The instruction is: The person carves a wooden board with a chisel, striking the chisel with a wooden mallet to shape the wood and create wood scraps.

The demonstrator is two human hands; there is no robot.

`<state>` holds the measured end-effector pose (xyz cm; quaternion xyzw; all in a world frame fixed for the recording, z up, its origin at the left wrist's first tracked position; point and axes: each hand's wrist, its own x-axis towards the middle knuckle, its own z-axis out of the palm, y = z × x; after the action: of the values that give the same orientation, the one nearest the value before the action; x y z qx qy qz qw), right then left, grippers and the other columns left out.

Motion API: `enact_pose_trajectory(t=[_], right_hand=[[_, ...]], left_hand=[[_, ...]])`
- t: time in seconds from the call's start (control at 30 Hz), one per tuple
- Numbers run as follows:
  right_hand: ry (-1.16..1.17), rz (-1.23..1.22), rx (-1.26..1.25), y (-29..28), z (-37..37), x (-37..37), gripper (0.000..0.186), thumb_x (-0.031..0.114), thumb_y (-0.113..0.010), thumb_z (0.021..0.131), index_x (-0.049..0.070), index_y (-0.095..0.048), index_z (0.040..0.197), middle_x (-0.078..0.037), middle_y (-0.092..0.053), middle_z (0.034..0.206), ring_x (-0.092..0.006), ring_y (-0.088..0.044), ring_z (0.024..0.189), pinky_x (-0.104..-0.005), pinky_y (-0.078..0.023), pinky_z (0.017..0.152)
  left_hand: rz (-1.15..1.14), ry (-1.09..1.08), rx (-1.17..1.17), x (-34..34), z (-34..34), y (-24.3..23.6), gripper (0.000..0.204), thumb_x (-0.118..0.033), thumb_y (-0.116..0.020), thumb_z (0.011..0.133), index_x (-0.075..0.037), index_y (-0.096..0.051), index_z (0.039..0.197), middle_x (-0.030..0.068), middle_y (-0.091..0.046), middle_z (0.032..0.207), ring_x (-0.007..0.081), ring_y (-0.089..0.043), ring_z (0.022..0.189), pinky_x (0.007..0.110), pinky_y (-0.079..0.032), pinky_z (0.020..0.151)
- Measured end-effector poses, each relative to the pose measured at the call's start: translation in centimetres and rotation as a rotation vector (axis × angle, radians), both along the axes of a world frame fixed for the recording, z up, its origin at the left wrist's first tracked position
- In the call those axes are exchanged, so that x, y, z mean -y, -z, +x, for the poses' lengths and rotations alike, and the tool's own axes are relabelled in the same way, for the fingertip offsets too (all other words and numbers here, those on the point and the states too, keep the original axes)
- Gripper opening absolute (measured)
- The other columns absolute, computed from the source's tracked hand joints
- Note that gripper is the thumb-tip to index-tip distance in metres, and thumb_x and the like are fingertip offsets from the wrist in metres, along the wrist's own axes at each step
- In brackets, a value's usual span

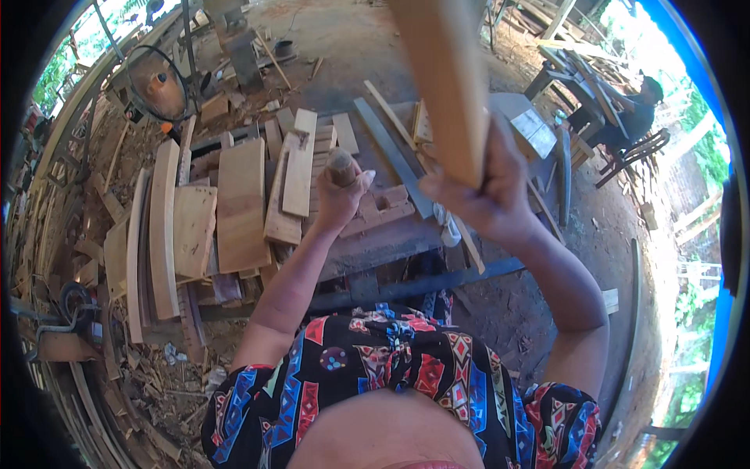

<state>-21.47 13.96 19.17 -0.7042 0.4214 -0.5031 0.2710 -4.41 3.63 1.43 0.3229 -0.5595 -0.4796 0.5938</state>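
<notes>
Above the workbench, at twelve o'clock, I raise a smooth, pale wooden board.
My right hand is clamped round its lower end; my left hand, at nine o'clock from it, is closed on a rounded, rough brown wooden handle. Flat curved planks lie beyond.

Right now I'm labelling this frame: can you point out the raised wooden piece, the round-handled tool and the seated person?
Wooden piece [445, 78], head view, middle of its broad face.
Tool [341, 165], head view, rounded handle top above the left hand.
Seated person [637, 113], head view, dark torso.
</notes>
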Motion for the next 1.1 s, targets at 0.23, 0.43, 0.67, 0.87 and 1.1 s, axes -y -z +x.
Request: enact_pose_trajectory(t=[0.23, 0.43, 0.67, 0.87, 1.1], right_hand=[[0.121, 0.327, -0.463, 6.5, -2.9, 0.3, 0.039, 0.020, -0.076, 0.071, 0.002, -0.052, 0.096, -0.005, -0.056, 0.074, -0.0137, -0.055, 0.069, -0.0309, -0.044, 0.064], [0.369, 0.446, -0.170, 19.4, -5.6, -2.2, 0.043, 0.024, -0.077, 0.068, -0.002, -0.056, 0.096, -0.003, -0.055, 0.081, -0.0117, -0.051, 0.078, -0.0297, -0.044, 0.068], [0.434, 0.644, -0.452, 24.8, -3.5, -2.4, 0.051, 0.042, -0.074, 0.069, 0.002, -0.046, 0.085, -0.023, -0.061, 0.083, -0.0399, -0.060, 0.082, -0.0463, -0.045, 0.071], [0.421, 0.653, -0.482, 24.5, -3.5, -2.6, 0.054, 0.043, -0.073, 0.070, 0.004, -0.043, 0.090, -0.025, -0.060, 0.086, -0.0432, -0.059, 0.087, -0.0481, -0.044, 0.074], [0.464, 0.670, -0.545, 24.7, -2.9, -2.7, 0.054, 0.043, -0.071, 0.072, 0.004, -0.042, 0.095, -0.024, -0.062, 0.087, -0.0421, -0.060, 0.089, -0.0490, -0.046, 0.076]], left_hand=[[0.036, 0.100, -0.081, 0.9, 1.0, 0.2, 0.018, 0.001, -0.065, 0.077, -0.007, -0.052, 0.069, -0.0022, -0.055, 0.063, 0.0053, -0.051, 0.056, 0.022, -0.044, 0.053], [-0.031, 0.087, -0.021, 0.9, 1.7, 1.5, 0.021, -0.006, -0.070, 0.073, -0.007, -0.049, 0.073, 0.0024, -0.053, 0.066, 0.0099, -0.055, 0.056, 0.024, -0.045, 0.051], [-0.031, 0.242, -0.068, 0.6, 2.1, 0.7, 0.022, -0.006, -0.070, 0.072, -0.008, -0.048, 0.073, 0.0013, -0.053, 0.066, 0.0095, -0.054, 0.057, 0.024, -0.046, 0.053], [-0.005, 0.446, 0.119, 0.5, 1.6, 0.8, 0.024, -0.002, -0.072, 0.067, -0.010, -0.050, 0.067, -0.0037, -0.052, 0.066, 0.0053, -0.049, 0.063, 0.021, -0.039, 0.055], [0.104, 0.549, 0.107, 0.7, -0.2, -0.3, 0.022, -0.002, -0.072, 0.064, -0.010, -0.054, 0.073, -0.0052, -0.051, 0.068, 0.0032, -0.046, 0.060, 0.020, -0.038, 0.056]])
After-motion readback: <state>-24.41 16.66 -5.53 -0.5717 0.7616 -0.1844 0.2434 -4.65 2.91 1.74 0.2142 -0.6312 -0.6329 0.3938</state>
